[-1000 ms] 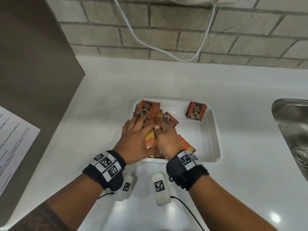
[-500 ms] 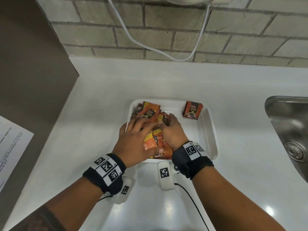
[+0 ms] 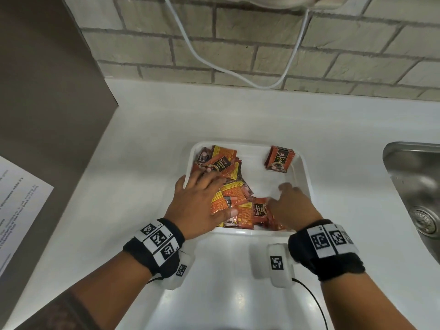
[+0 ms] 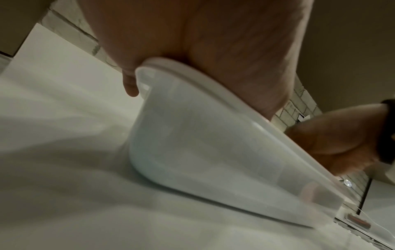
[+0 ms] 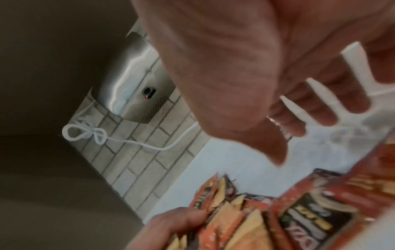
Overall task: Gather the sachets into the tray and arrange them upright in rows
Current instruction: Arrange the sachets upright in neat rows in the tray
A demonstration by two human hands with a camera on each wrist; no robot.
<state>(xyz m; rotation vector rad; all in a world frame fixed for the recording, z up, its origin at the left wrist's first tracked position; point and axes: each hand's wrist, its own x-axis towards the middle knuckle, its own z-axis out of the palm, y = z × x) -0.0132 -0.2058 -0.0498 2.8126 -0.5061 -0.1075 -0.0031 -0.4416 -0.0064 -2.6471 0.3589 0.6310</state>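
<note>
Here left hand flat on sachets — in tray.

We see a white desk backed by a brick wall. A white cable loops down that wall from a steel unit mounted on it. A steel sink lies at the desk's right, a printed sheet beyond its left edge.

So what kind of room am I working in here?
Probably a small kitchen or pantry corner: a white counter with a steel sink set into it, a brick-tiled wall behind, and coffee sachets in a tray.
</note>
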